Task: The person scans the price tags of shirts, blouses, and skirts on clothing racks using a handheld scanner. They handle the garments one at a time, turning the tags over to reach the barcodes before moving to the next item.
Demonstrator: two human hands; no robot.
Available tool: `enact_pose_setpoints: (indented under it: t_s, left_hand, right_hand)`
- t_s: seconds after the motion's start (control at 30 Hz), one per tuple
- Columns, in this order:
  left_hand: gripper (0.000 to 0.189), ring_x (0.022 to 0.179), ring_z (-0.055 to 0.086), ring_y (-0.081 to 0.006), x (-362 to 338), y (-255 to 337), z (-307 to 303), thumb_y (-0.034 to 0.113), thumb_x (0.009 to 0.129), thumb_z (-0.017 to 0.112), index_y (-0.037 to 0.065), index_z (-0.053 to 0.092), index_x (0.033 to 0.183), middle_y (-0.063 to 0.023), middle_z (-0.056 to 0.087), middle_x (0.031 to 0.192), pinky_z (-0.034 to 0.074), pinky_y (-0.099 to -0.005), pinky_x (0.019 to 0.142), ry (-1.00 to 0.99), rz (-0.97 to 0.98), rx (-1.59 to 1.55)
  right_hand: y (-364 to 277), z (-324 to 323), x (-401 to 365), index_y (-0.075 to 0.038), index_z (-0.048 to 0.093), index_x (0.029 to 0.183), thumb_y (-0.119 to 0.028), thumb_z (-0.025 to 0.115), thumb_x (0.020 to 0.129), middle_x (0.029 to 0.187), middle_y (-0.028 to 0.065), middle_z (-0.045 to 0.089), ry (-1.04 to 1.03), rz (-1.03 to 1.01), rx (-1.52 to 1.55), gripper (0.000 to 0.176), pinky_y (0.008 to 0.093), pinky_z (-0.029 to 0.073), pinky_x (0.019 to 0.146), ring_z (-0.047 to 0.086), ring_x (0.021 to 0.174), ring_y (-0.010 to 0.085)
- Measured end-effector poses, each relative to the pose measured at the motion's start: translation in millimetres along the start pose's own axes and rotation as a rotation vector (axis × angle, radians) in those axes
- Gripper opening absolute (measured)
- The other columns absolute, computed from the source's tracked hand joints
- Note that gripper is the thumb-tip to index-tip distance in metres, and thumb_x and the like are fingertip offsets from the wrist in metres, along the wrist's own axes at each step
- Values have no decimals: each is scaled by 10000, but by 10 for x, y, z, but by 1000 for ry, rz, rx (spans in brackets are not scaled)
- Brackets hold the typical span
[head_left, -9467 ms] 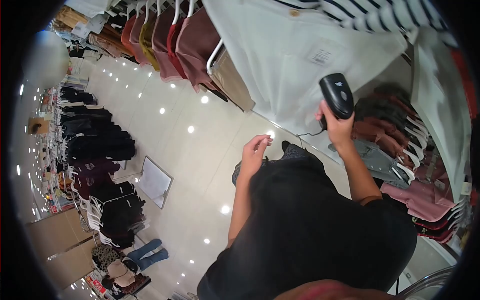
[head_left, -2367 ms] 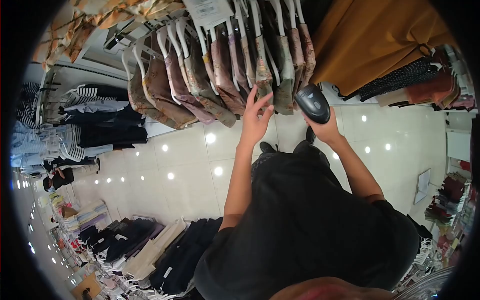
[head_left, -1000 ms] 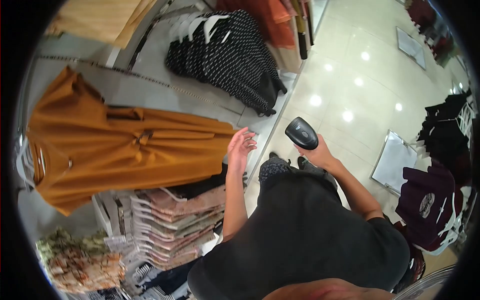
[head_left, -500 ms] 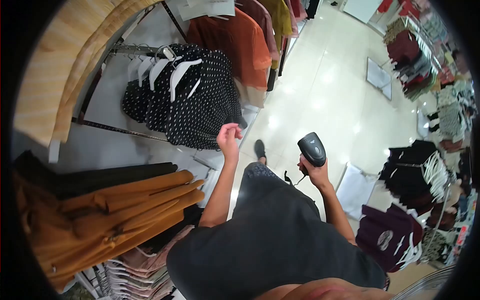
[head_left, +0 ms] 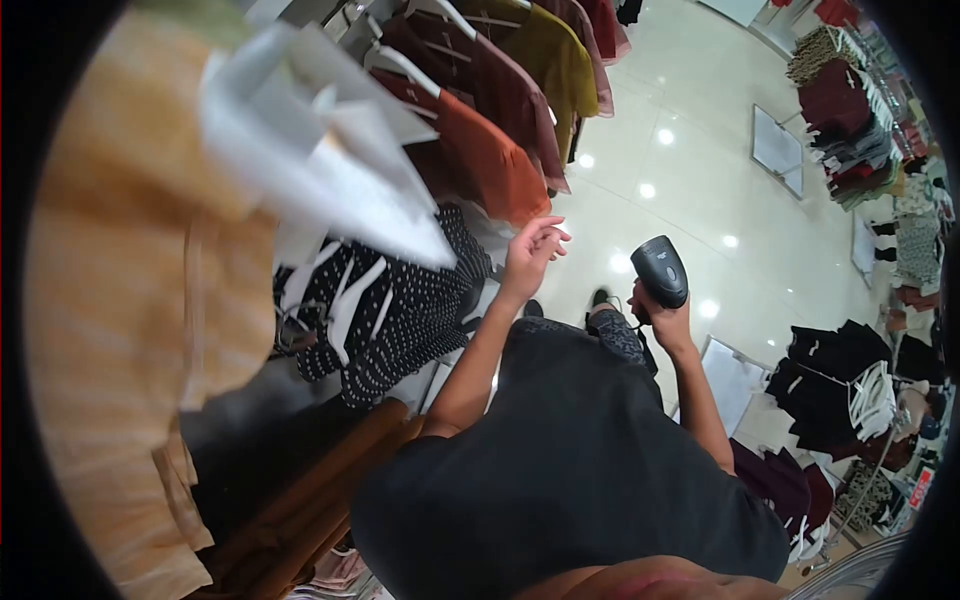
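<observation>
My right hand (head_left: 668, 318) is wrapped round the handle of a black barcode scanner (head_left: 660, 272), whose head points up and away from me. To the left, my left hand (head_left: 533, 258) is raised with nothing in it, its fingers loosely bent and apart. It overlaps the lower edge of an orange shirt (head_left: 490, 155) in this view. Below and left of that hand hang black blouses with white dots (head_left: 410, 310) on white hangers (head_left: 352, 308).
Yellow-orange garments (head_left: 110, 330) hang close on the left, beside blurred white cards (head_left: 320, 150). Mustard-brown garments (head_left: 330, 480) are below. Glossy floor tiles (head_left: 690, 130) run between the racks. Black clothes (head_left: 825, 365) hang at right, near a white floor panel (head_left: 722, 370).
My view has shifted as I step along the aisle. The white cards and yellow-orange garments now loom larger at left. The scanner stays in my right hand; my left hand stays raised.
</observation>
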State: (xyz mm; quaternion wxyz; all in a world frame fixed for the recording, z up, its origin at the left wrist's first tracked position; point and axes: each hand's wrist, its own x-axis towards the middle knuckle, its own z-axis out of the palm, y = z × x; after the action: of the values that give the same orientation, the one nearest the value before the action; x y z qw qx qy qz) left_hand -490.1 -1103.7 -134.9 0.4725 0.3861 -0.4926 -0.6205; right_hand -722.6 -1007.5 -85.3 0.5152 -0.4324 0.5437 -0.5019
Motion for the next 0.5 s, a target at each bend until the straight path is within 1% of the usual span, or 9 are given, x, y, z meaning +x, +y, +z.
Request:
enact_pose_setpoints:
  t_s: [0.1,0.2,0.27,0.33,0.37,0.4,0.47,0.5]
  left_hand:
    - [327,801,612,-92,276,25,75,147,961,556,21,529,1262,-59,662,1009,464,-221,711,19,25,70]
    - [318,806,609,-88,566,-16,124,131,962,552,22,532,1260,-52,658,998,460,-214,713,102,60,42]
    - [315,809,605,-83,773,-56,171,113,961,548,22,531,1262,-47,652,992,453,-203,706,146,93,84]
    - [301,793,606,-77,971,-85,249,100,962,540,19,543,1252,-54,654,977,448,-197,676,251,40,64]
    - [217,722,594,-69,1071,-132,293,84,961,535,2,589,1154,-50,648,914,439,-195,618,374,75,66]
    - [217,722,594,-69,1178,-203,291,84,961,535,2,589,1154,-50,648,914,439,-195,618,418,76,90]
    - [118,655,574,-64,1274,-346,314,58,948,531,-4,613,1006,-43,626,820,425,-188,569,777,339,107]
    - [90,605,532,-65,1405,-145,447,3,928,506,4,592,901,-23,572,735,404,-187,540,959,425,56]
  right_hand:
    - [93,-127,426,2,632,878,-162,678,878,687,33,616,-24,-7,-4,170,270,459,568,578,599,116]
    - [113,-263,887,0,631,876,-159,680,876,690,33,614,-58,23,19,167,265,451,565,573,600,112]
    - [127,-421,1188,3,632,894,-145,679,880,707,34,616,-106,57,22,156,270,458,574,582,619,115]
    - [250,-610,1516,4,634,904,-131,688,877,716,34,621,-165,25,13,148,268,458,580,586,627,117]
    - [262,-667,1665,2,638,898,-118,690,874,718,34,623,-167,64,40,132,266,454,583,584,629,118]
    - [252,-723,1818,0,641,898,-114,687,875,719,32,626,-180,85,51,125,266,452,583,583,627,118]
    - [274,-939,2114,0,642,901,-108,689,872,722,32,629,-246,112,43,121,267,457,588,584,626,120]
    - [311,-1039,2284,-1,638,901,-99,689,869,726,35,633,-297,193,6,115,268,462,594,587,627,120]
